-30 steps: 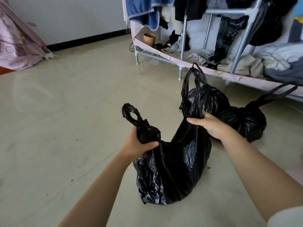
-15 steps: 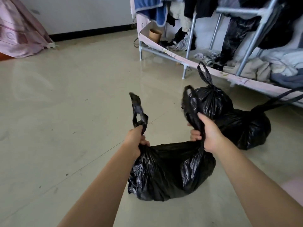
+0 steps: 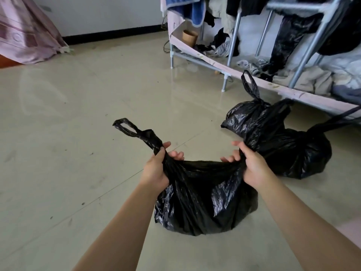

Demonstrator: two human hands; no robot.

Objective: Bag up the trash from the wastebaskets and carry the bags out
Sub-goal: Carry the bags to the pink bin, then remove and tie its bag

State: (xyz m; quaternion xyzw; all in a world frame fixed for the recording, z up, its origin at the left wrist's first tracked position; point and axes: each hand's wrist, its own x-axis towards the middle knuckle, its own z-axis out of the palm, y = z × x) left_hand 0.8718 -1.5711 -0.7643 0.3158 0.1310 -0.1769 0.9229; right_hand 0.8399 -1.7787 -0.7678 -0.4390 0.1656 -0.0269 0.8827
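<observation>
A full black trash bag sits on the floor in front of me. My left hand grips the base of its left handle, whose loop sticks out up and to the left. My right hand grips the right handle, which runs up and to the right. The bag's mouth is stretched flat between the two hands. Behind my right hand lie two more black bags: a knotted one with a handle loop standing upright and a bigger one beside it.
A metal clothes rack with hanging garments and piled clothes runs along the right, its low shelf edge just behind the bags. A brown cup stands on that shelf. Pink fabric drapes at the far left. Tiled floor stretches left.
Both hands have pulled the two handles outward and down, so the bag's mouth is now drawn flat and the bag sits lower and wider on the floor.
</observation>
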